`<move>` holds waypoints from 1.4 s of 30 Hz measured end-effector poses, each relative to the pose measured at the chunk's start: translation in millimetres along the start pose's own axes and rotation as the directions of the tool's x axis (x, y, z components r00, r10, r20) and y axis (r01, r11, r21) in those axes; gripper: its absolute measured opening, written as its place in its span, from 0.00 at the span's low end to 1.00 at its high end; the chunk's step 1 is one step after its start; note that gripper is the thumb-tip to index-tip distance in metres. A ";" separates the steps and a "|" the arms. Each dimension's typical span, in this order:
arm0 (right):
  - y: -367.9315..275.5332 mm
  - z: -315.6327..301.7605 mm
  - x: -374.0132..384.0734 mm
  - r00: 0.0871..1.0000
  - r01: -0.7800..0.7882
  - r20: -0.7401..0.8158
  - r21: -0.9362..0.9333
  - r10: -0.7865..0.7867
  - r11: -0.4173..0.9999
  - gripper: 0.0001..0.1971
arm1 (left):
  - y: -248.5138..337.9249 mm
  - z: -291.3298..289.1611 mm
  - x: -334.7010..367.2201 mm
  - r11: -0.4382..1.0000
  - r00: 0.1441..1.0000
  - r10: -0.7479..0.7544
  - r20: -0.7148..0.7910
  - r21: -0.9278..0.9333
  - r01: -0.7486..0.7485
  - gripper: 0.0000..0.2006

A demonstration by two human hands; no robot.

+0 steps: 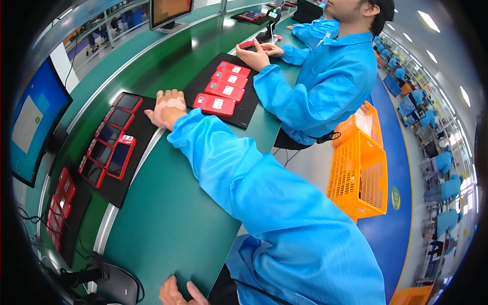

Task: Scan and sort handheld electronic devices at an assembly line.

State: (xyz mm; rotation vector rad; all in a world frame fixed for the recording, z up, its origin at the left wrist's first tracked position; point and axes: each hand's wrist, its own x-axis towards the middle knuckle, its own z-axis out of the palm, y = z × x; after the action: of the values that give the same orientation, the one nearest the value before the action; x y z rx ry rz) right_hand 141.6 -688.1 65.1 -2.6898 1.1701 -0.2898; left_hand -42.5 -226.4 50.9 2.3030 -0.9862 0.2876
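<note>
First: Your right hand (168, 108) is palm-down by the gap between two black mats, fingers stretched and thumb apart; no grip shows, though I can't tell what the hidden palm touches

Second: Your left hand (180, 293) is low by the table edge, partly cut off, thumb and fingers apart with nothing seen between them

First: The red phones (120, 119) nearest your right hand lie screen-up on the left mat (144, 130), six in all, one set beside the row. I'd hold one by its edges and spare the glass

Second: And watch your blue sleeve (203, 145); its cuff is just beside the labelled phones (208, 103) on the right mat (244, 117). A higher wrist would probably be safer

First: Under your arm is a smooth green table (168, 198), with a pale strip (110, 217) along it and a monitor (38, 127) to your left

Second: Your co-worker (325, 86) holds something red beyond that mat. To your right are orange crates (356, 188), a blue floor (402, 239), and more workers farther off under ceiling lights (428, 21)
</note>
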 end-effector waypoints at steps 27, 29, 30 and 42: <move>86.3 -19.9 -138.9 0.976 0.214 -0.047 0.404 -0.213 0.889 0.44 | -18.9 3.2 -30.5 0.958 0.983 -0.170 -0.067 -0.247 0.149 0.24; 100.2 -26.7 -156.2 0.977 0.211 -0.046 0.347 -0.208 0.914 0.43 | -19.4 1.6 -23.4 0.977 0.995 -0.077 -0.057 -0.205 0.064 0.26; 107.3 -25.4 -161.9 0.974 0.228 -0.073 0.357 -0.216 0.906 0.43 | -18.4 -1.7 -22.4 0.982 0.997 -0.054 -0.055 -0.181 0.043 0.27; 99.4 -47.1 -182.8 0.938 0.285 0.117 0.279 -0.327 0.917 0.43 | -2.4 -11.1 -14.8 0.995 0.993 -0.096 0.068 0.016 0.095 0.36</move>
State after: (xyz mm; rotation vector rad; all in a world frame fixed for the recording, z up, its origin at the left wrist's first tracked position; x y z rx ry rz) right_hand -62.1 -624.6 66.7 -2.5965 0.6130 -0.2434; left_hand -50.7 -209.8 52.5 2.3776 -0.9061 0.1769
